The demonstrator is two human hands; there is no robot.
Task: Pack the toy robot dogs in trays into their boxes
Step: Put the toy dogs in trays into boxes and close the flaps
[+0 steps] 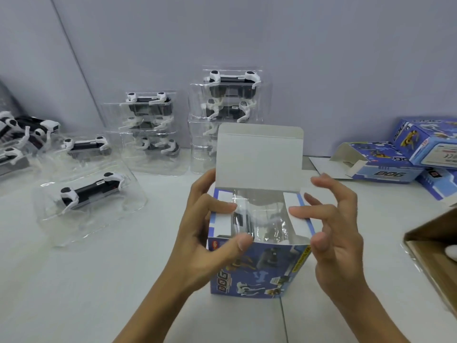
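1. Blue box (257,266) at 6 o'clock, lid up, clear tray (262,219) with toy dog (243,222) inside.
2. Left hand (210,233) curled round box, pressing left flap.
3. Right hand (331,231) loose, fingertip on right flap.
4. More trayed dogs (230,95) stacked at 12 o'clock.

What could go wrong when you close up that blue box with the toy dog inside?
The clear tray seems to reach the box opening, so the side flaps being pressed in by the left hand and right hand might catch or crease on it. The tall lid may then not tuck in. Pushing hard could also tip the upright box.
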